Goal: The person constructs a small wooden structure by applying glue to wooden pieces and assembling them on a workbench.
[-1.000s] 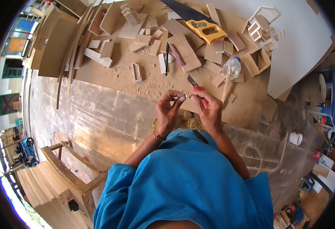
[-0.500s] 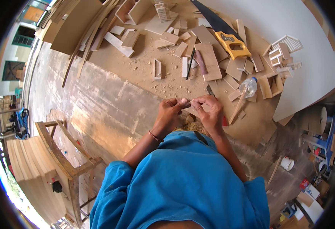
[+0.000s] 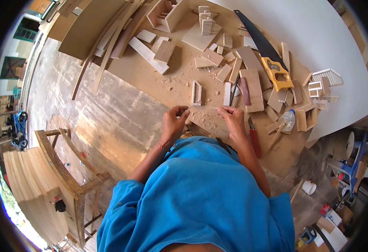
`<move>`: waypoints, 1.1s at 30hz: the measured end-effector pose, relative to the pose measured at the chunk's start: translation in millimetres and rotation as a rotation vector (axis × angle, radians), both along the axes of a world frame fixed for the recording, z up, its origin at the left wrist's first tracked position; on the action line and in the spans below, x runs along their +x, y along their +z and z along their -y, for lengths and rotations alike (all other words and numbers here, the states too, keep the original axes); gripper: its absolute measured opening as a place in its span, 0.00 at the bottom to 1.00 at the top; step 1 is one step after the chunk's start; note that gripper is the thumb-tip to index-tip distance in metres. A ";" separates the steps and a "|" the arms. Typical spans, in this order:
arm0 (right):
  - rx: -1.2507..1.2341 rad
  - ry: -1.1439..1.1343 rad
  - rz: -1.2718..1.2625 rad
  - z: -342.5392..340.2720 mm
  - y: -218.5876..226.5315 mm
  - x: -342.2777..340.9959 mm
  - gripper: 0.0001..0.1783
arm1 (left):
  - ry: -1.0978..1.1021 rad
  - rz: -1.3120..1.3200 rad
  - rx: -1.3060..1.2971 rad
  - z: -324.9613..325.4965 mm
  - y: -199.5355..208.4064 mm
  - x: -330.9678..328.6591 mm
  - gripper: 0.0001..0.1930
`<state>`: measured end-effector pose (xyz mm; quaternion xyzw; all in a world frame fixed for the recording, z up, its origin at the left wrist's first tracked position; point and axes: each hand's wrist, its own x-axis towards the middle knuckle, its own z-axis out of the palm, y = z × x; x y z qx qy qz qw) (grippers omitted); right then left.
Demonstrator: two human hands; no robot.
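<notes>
I see the right hand [image 3: 235, 122] pinching a tiny pale bit [image 3: 214, 108] over the board [image 3: 175, 63]. The left hand [image 3: 175, 123] is curled; I cannot tell if it holds anything. A gap parts the hands. The board's edge runs by the left hand, beside the floor [image 3: 108, 111]. The knife [image 3: 255, 143] is near the right hand.

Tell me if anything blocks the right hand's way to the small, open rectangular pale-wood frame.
Nothing visible blocks it. Only loose wood shavings lie around the gap between the right hand, which pinches a tiny pale sliver, and the pale-wood frame. The white rectangular block lies right of the frame, outside that line.
</notes>
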<state>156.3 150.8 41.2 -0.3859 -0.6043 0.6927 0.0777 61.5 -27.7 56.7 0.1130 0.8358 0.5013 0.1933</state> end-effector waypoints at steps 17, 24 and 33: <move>0.390 -0.032 0.285 36.0 -34.2 -43.8 0.14 | -0.257 0.422 -0.030 -18.0 -39.4 -74.7 0.08; 0.495 0.001 0.357 40.2 -19.6 -52.5 0.13 | -0.247 0.400 0.049 -24.1 -51.9 -72.5 0.08; 0.500 0.006 0.412 44.1 -25.2 -55.0 0.12 | -0.290 0.333 -0.014 -26.0 -53.8 -74.3 0.09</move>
